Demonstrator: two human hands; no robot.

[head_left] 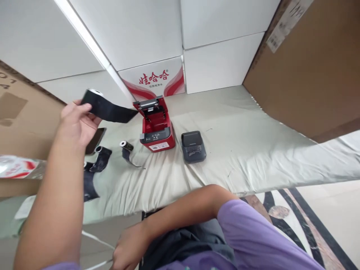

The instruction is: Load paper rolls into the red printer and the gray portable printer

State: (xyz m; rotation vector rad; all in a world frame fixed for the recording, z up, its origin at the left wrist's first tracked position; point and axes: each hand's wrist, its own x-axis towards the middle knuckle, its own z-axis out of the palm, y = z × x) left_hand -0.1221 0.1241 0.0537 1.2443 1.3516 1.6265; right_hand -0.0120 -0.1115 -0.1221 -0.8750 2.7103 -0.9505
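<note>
Cloth-covered table (239, 150): 2 printers, left hand (74, 122) grip closed on black ribbon roll (108, 108), right hand (128, 249) clenched.

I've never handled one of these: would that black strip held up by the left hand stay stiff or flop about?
Probably floppy: the black strip sags in a curve between the left hand and the open red printer. It looks thin and likely light, pinched by fingertips only. Its rolled end might unwind if let go.

Open printer (156, 127) on counter (239, 150), closed printer (193, 147) just right of it; small rolls (126, 146) left (phone (95, 140) farther left); boxes (197, 48) stacked behind.
</note>
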